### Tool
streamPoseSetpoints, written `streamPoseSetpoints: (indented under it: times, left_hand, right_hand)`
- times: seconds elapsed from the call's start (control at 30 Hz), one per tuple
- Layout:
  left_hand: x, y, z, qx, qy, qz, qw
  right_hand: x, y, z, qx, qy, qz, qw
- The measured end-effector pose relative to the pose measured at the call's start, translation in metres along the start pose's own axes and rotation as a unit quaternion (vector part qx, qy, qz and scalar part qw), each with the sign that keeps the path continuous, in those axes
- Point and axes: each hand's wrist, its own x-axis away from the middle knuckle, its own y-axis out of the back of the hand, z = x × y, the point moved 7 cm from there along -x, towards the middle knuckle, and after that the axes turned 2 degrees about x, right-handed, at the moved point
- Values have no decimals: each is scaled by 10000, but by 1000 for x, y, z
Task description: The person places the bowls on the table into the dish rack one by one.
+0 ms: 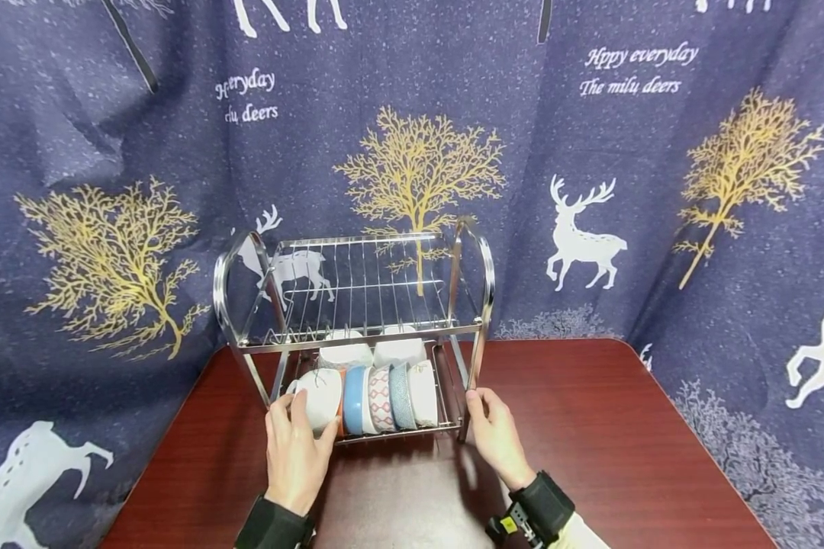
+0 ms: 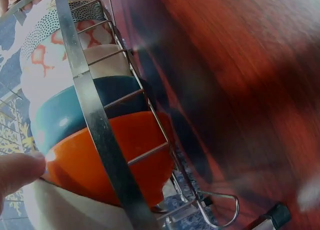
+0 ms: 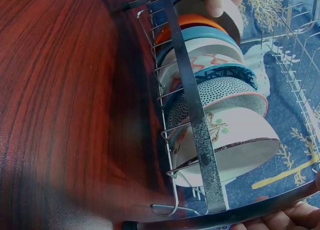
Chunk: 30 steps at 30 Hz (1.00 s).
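A two-tier metal dish rack (image 1: 378,332) stands on the table with a row of bowls along the front of its lower tier. At the row's left end, my left hand (image 1: 295,450) holds a white bowl (image 1: 321,396), thumb at its rim side and fingers over its outside. Beside it stand an orange bowl (image 2: 125,155), a blue bowl (image 1: 355,400), a red-patterned bowl (image 1: 381,400), a dotted bowl (image 3: 220,92) and a white bowl with a floral print (image 3: 240,132), all tilted on edge. My right hand (image 1: 497,438) grips the rack's front right leg (image 1: 475,366).
Two white bowls (image 1: 400,349) sit behind the front row. Thin wires make up the upper tier (image 1: 364,286). Under the rack is a reddish-brown table (image 1: 590,442), and a dark blue printed cloth (image 1: 522,152) hangs behind.
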Motion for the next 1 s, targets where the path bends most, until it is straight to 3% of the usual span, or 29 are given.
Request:
streamPoseSetpoints:
  times: [0.27,0.67,0.87,1.0]
  left_hand:
    - [2,-12,6,-109,351,283,9989]
    - [7,-18,11,223,417,340,9983]
    - [11,-18,17,80,618,564,9965]
    - [14,-19,19,-38,548,628,9965]
  right_hand:
    - [1,-1,0,-69,-49,15,10000]
    - [2,1,4,-110,21,3,9999]
    - [2,-1,1,-81,-95,37,9999]
    - [2,-2,0,-84,-121,39,9999]
